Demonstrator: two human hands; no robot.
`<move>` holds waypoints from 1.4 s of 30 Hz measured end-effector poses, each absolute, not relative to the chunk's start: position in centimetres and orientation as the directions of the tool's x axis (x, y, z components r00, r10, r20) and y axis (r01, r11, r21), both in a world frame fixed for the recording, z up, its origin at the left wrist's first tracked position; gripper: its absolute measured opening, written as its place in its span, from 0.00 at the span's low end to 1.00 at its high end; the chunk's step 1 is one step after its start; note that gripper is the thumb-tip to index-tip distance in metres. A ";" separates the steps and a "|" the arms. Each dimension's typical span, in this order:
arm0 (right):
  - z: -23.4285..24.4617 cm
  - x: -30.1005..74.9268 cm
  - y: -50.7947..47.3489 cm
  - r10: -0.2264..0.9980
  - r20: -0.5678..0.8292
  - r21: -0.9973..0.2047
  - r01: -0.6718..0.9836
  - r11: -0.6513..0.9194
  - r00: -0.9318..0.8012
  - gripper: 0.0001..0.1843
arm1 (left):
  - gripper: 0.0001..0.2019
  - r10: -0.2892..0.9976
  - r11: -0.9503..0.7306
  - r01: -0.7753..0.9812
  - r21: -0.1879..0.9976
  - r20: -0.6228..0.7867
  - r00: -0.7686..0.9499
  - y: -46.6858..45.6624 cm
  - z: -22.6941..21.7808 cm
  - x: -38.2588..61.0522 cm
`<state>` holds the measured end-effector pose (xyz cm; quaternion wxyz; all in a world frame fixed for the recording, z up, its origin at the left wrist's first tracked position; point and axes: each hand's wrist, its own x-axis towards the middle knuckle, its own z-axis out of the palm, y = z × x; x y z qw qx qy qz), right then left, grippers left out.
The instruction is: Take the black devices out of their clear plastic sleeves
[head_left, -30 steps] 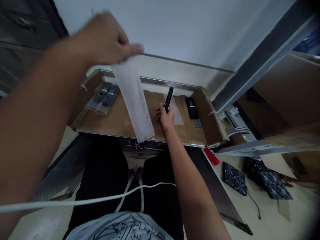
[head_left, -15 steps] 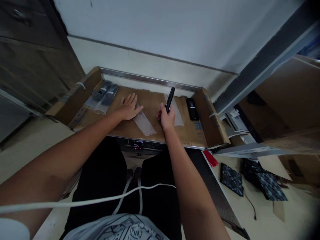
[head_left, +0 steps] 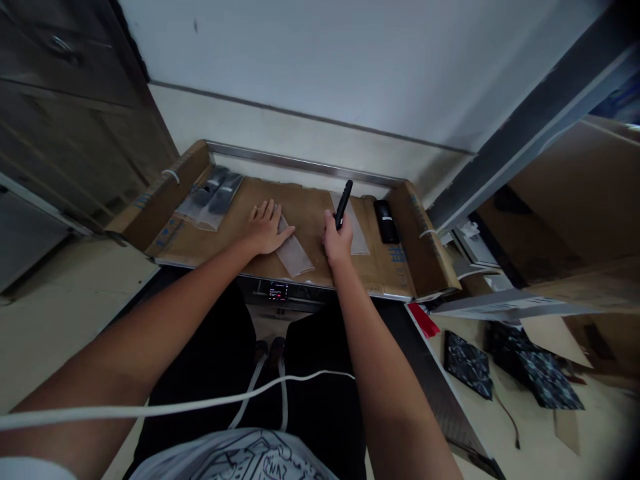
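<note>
Lengthwise, the black device [head_left: 343, 205] points forward from the right hand [head_left: 338, 243].

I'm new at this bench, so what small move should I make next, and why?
Probably lower the black handset in your right hand into the translucent sleeve beside it. The two black items at the left already lie in similar sleeves, while this handset is not yet in one.

Black handheld item [head_left: 343, 203]; brown kraft paper [head_left: 305, 207]; bags [head_left: 533, 373] seemingly grey-patterned.
</note>
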<state>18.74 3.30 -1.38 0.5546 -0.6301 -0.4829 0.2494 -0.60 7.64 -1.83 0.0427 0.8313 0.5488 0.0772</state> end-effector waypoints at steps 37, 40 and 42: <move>1.1 28.6 5.6 0.835 0.290 0.068 0.860 -0.505 0.467 0.21 | 0.42 0.916 -0.398 0.894 0.208 0.149 0.373 7.8 -1.9 -1.0; 1.0 28.9 4.9 0.847 0.317 0.066 0.881 -0.468 0.426 0.20 | 0.42 0.917 -0.395 0.894 0.209 0.150 0.370 7.8 -1.9 -1.0; 1.0 29.0 4.6 0.853 0.316 0.057 0.890 -0.453 0.415 0.21 | 0.42 0.916 -0.397 0.894 0.208 0.150 0.372 7.8 -1.9 -0.9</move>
